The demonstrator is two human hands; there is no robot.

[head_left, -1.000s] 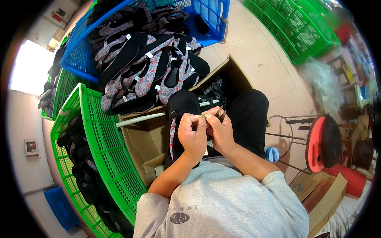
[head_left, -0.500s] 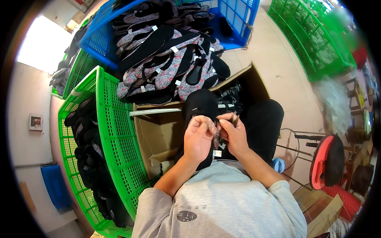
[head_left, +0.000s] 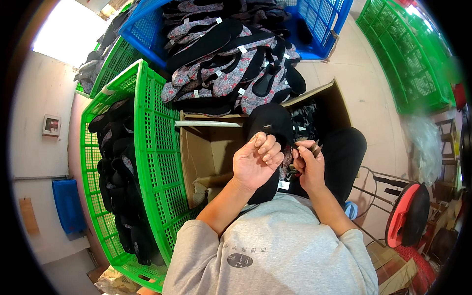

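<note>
Sitting at the cardboard box (head_left: pixel 194 160), the person wears a grey T-shirt (head_left: pixel 280 241) and black trousers (head_left: pixel 346 152). Left of the box stands a large green crate (head_left: pixel 160 157) holding mostly black pieces (head_left: pixel 115 172); beyond the box is a blue crate (head_left: pixel 147 29), and far beyond its right side another green crate (head_left: pixel 408 64). Floral and black slippers (head_left: pixel 228 81) with white labels are heaped along the box's far edge, and a red-and-black seat (head_left: pixel 398 216) is to its right. A white bar (head_left: pixel 214 124) lies across the box. On the box's near side, over the lap, the left hand (head_left: pixel 258 162) is half curled, fingers bent; whether it grips anything I cannot tell. Right of it, the right hand (head_left: pixel 309 164) is closed, thumb against forefinger, around a small dark pointed tool (head_left: pixel 317 148). Between the hands, also on the box's near side, a floral piece (head_left: pixel 282 173) lies partly hidden, its white tag (head_left: pixel 283 185) showing.
</note>
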